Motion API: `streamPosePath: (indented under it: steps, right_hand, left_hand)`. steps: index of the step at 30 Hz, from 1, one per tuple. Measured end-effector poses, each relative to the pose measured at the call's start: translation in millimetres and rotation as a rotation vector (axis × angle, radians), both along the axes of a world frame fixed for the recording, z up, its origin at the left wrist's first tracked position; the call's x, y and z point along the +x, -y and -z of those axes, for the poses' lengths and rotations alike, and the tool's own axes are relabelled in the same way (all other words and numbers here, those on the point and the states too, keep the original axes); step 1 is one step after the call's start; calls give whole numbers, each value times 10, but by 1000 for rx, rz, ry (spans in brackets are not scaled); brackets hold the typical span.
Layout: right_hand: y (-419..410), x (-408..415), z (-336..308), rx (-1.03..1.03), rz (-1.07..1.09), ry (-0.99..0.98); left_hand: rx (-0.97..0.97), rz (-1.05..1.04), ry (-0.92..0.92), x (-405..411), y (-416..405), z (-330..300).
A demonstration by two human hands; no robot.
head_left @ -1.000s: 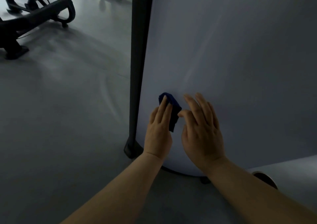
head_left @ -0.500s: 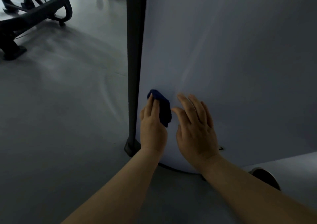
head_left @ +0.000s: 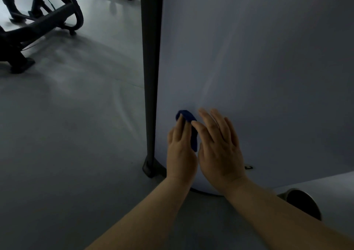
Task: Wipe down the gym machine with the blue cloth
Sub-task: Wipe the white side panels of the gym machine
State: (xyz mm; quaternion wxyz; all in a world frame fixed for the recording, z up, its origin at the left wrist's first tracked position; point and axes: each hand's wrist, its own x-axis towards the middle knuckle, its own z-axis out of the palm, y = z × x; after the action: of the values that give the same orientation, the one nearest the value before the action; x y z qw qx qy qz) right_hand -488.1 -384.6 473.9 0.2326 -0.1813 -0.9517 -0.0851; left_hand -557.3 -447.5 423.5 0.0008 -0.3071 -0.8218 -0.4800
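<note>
Blue cloth [head_left: 188,127] sits under my left hand [head_left: 181,150], whose straight fingers press it on the pale panel [head_left: 249,67], just beside the dark post [head_left: 151,77]. My right hand [head_left: 220,148] lies flat, holding nothing. I am mid-wipe; next I should rub higher up.

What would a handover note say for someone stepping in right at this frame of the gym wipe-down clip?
Left hand: straight fingers press the blue cloth against the pale grey panel of the machine, low down, just right of the dark upright post.
Right hand: flat on the panel beside the cloth, fingers spread, holding nothing.
Done: wiping is under way on the panel's lower left part; how much has been covered cannot be told, since no wipe marks show.
Left: the rest of the panel above and to the right, the post, and its base at the floor.
</note>
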Motion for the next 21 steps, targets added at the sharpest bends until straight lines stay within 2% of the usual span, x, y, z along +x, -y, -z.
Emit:
streamPosePath:
  steps: [2, 5, 6, 9, 11, 13, 18, 21]
  right_hand:
    - [-7, 17, 9, -5, 5, -1]
    - [-26, 63, 68, 30, 26, 44]
    - [-22, 81, 90, 48, 31, 70]
    - [-16, 116, 125, 40, 57, 61]
    - [-5, 141, 130, 6, 86, 26]
    - [3, 163, 134, -7, 89, 18]
    - [32, 180, 221, -44, 95, 61]
    - [52, 185, 216, -58, 87, 58]
  left_hand:
    - [-3, -5, -18, -76, 19, 32]
    - [-66, -123, 140, -393, -5, 3]
    - [-69, -146, 143, -426, -15, -23]
    - [-25, -18, -37, -176, -5, -145]
    - [21, 92, -85, -37, 30, -80]
    - [12, 69, -40, -104, 15, -36]
    - [-49, 9, 234, -59, 9, -66]
    - [0, 10, 151, -24, 18, -156]
